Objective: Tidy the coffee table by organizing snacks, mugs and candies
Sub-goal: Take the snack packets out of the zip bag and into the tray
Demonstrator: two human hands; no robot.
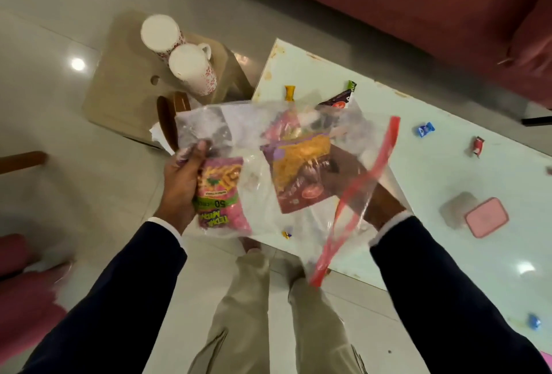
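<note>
— What are the hands doing?
— The left hand (182,185) is curled tight around a pink snack packet (221,194) and one edge of a clear zip bag (268,164). The right hand (379,206) is behind the bag's red-zip side; its grip can't be made out.
— And beyond?
— Candies (424,129) lie scattered on the pale tabletop (448,239) near a pink-lidded box (487,218). Two white mugs (191,66) stand upside down on a low stool (119,81), a red sofa (418,0) behind.
</note>
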